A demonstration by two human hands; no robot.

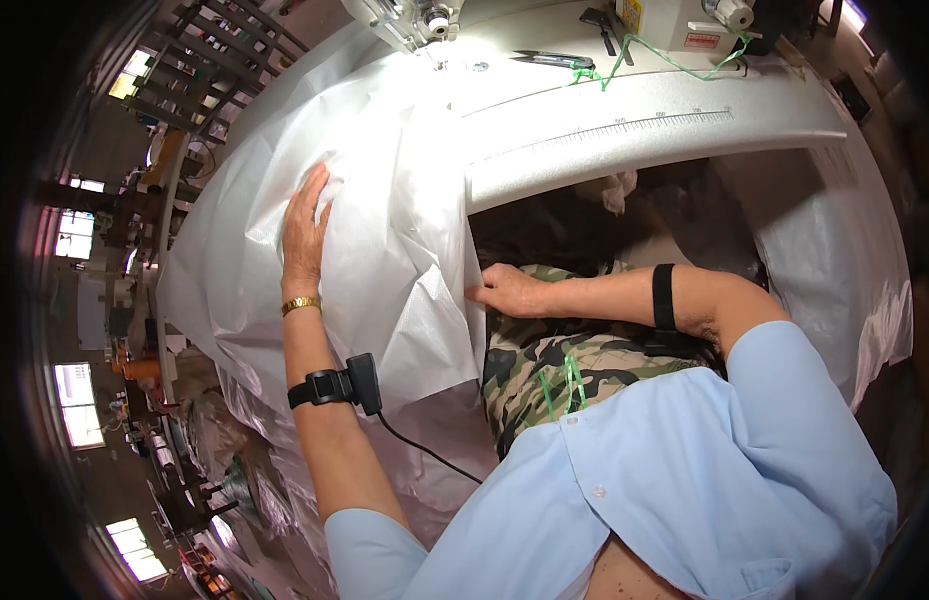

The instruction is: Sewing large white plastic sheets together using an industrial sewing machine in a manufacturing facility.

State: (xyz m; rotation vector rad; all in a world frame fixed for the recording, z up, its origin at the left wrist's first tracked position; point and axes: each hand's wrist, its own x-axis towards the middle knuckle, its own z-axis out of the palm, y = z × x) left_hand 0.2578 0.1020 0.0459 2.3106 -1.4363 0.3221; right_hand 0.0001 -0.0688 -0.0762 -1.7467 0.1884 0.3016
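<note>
A large white plastic-looking woven sheet (374,270) is draped over the sewing table, its folds hanging down toward my lap. My left hand (306,225) lies flat on the sheet's left part, fingers stretched forward. At the sheet's right edge, near my lap, my right hand (509,291) pinches the material; its fingertips are partly hidden by the fold. Ahead of both hands, the needle end of a sewing machine (424,25) stands over the sheet under a bright light. Glare washes out the sheet right below the needle.
Thread snips (551,59) and green string (624,65) lie on the tabletop by the machine body (674,25). The table's front edge (624,125) carries a ruler scale. More white sheeting (834,250) hangs at the right. A slatted rack (219,60) stands at the far left.
</note>
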